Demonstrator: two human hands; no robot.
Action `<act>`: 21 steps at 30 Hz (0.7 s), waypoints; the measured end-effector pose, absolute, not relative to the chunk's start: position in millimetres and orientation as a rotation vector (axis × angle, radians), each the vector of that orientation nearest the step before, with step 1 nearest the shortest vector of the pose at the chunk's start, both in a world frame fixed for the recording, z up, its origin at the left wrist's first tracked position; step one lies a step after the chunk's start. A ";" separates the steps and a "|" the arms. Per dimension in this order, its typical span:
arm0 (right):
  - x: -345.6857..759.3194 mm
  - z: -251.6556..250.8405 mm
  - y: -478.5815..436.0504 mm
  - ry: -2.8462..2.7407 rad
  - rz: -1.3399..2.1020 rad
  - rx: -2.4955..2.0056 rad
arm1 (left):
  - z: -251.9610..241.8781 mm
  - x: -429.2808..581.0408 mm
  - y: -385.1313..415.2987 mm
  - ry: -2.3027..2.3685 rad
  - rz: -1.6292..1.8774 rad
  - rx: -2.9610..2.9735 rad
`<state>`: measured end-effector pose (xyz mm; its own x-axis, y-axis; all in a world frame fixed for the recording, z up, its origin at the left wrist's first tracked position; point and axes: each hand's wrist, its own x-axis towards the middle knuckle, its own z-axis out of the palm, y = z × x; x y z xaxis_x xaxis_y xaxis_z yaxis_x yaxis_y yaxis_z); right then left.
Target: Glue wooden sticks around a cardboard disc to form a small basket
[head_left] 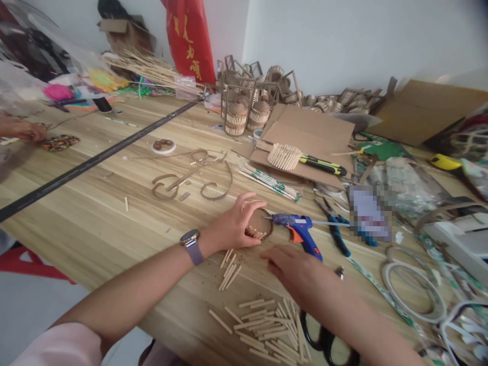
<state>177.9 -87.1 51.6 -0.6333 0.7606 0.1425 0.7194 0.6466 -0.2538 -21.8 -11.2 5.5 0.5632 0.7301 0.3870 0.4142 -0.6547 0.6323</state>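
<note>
My left hand (237,223), with a watch on its wrist, curls its thumb and fingers around a small round basket (263,223). The basket has a dark rim, and short pale sticks line its inner near side. Right of it, a blue hot glue gun (301,229) lies with its nozzle at the rim. My right hand (293,267) hovers just below the glue gun, its fingers blurred and pointing left; whether they pinch anything is unclear. Several loose short sticks (231,272) lie below my left hand, and a larger pile of sticks (267,330) lies nearer the table edge.
Black-handled scissors (324,335) sit partly under my right forearm. Blue-handled pliers (335,234) and tape rolls (414,292) lie right. Cardboard (308,127) carries a stick bundle and a utility knife (322,164). Finished small baskets (236,117) stand behind. Another person's hand (26,127) is left.
</note>
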 end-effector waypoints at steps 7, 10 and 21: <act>191.1 73.8 -59.6 -2.103 0.834 -1.501 | 4.1 -22.1 -9.7 0.878 0.899 2.298; 187.0 64.3 -54.3 -2.014 0.838 -1.543 | 3.0 -22.5 -9.0 0.885 0.897 2.284; 175.9 47.5 -55.3 -1.994 0.820 -1.554 | 6.7 -21.6 -8.9 0.882 0.880 2.304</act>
